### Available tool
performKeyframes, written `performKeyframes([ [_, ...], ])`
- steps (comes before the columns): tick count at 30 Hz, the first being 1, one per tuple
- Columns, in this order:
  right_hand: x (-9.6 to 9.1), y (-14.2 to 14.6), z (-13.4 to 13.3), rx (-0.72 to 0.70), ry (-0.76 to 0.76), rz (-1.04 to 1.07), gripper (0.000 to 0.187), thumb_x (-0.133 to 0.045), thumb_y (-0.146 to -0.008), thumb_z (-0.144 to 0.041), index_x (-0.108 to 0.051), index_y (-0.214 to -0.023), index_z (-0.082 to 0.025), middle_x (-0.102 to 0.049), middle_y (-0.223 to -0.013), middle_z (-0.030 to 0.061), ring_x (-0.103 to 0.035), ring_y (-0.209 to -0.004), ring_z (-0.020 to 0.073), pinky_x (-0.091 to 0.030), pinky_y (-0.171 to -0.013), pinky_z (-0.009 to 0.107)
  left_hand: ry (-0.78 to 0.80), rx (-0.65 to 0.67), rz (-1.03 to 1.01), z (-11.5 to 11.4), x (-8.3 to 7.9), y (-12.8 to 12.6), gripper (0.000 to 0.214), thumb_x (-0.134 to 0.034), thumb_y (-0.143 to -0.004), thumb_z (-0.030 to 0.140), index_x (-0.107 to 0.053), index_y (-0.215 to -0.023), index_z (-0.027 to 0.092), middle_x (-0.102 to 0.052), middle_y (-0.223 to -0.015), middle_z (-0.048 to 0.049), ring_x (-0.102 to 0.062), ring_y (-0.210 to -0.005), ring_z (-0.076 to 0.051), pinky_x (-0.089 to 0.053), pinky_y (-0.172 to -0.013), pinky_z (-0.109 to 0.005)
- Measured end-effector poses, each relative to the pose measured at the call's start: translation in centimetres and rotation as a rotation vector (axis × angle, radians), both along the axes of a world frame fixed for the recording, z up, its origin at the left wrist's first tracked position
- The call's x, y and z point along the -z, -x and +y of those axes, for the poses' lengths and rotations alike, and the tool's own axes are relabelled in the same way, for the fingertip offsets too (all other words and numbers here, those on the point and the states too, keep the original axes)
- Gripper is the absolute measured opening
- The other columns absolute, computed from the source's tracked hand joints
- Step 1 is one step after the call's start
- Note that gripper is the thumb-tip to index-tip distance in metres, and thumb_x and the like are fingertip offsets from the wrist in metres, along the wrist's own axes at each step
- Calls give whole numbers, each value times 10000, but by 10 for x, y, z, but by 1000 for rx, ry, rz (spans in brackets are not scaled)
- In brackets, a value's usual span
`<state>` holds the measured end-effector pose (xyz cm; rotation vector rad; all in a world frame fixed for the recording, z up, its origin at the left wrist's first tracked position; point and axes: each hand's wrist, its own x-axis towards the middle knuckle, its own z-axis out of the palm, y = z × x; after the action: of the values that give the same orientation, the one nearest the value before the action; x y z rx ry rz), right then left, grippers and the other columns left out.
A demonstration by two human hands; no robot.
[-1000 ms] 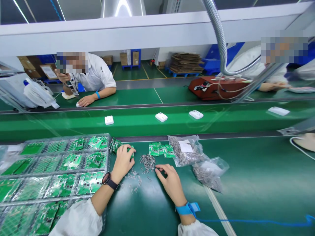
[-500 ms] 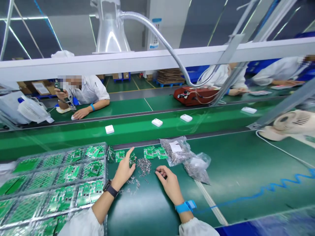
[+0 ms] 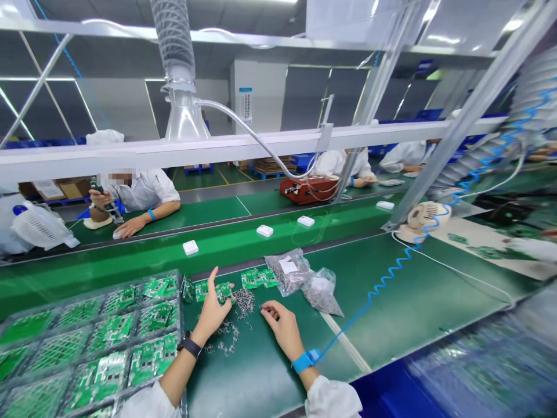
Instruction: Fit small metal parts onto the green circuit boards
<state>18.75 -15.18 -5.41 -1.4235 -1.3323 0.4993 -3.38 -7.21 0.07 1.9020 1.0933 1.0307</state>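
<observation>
The left hand (image 3: pixel 213 310) grips a green circuit board (image 3: pixel 224 291), forefinger raised. The right hand (image 3: pixel 281 326) pinches a tiny part (image 3: pixel 261 306), its long axis too small to read. From that pinch the board lies leftward, past the metal-pin heap (image 3: pixel 244 302) between the hands. A compartmented tray (image 3: pixel 179 307) stands farther left.

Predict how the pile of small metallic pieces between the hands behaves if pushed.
The pile would likely spread, not slide as one: it looks loose, with ragged edges. Stray pieces may skid easily, since the tabletop looks glossy.
</observation>
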Motion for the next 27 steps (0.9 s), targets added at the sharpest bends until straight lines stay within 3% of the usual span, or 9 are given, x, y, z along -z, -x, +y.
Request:
performKeyframes([
  [3, 2, 11, -14, -24, -17, -45, 351, -630, -918, -527, -788, -900, -215, -732, -767, 64, -638, -642, 217, -532, -632, 333, 54, -6, -86, 2, 1, 0, 851, -620, -881, 206, -138, -1581, 249, -706, -1188, -89, -750, -977, -228, -519, -1050, -473],
  [9, 5, 22, -29, -23, -41, -101, 319, -614, -937, -476, -788, -865, -218, -718, -753, 62, -628, -642, 212, -521, -625, 329, 214, 51, -247, 1, 4, -1, 454, -524, -953, 360, -327, -1342, 234, -724, -989, -20, -763, -813, -184, -556, -949, -425],
  [14, 5, 22, -28, -31, -55, -143, 322, -630, -920, -484, -782, -852, -210, -710, -733, 55, -615, -615, 203, -510, -604, 319, 155, 80, -209, 2, 2, 0, 282, -606, -906, 436, -479, -1051, 230, -770, -926, -45, -769, -886, -250, -556, -870, -396],
  [19, 7, 22, -30, -55, -52, -183, 333, -623, -933, -493, -776, -858, -207, -724, -758, 63, -629, -642, 211, -513, -614, 323, 140, 91, -168, -1, 0, 1, 214, -618, -887, 376, -522, -1019, 238, -799, -901, -34, -778, -957, -270, -529, -943, -407],
  [23, 13, 18, -34, -68, -32, -193, 328, -603, -959, -468, -776, -900, -196, -725, -779, 66, -627, -653, 203, -517, -623, 312, 210, 74, -207, -2, 3, -1, 207, -578, -901, 387, -486, -1030, 253, -803, -887, -23, -795, -850, -258, -555, -892, -395],
  [27, 13, 14, -37, -67, -10, -136, 298, -623, -951, -446, -779, -922, -194, -725, -795, 65, -627, -670, 198, -519, -635, 304, 191, 59, -203, 0, 10, -4, 229, -589, -882, 369, -465, -1041, 260, -805, -932, -18, -797, -857, -250, -520, -980, -412],
])
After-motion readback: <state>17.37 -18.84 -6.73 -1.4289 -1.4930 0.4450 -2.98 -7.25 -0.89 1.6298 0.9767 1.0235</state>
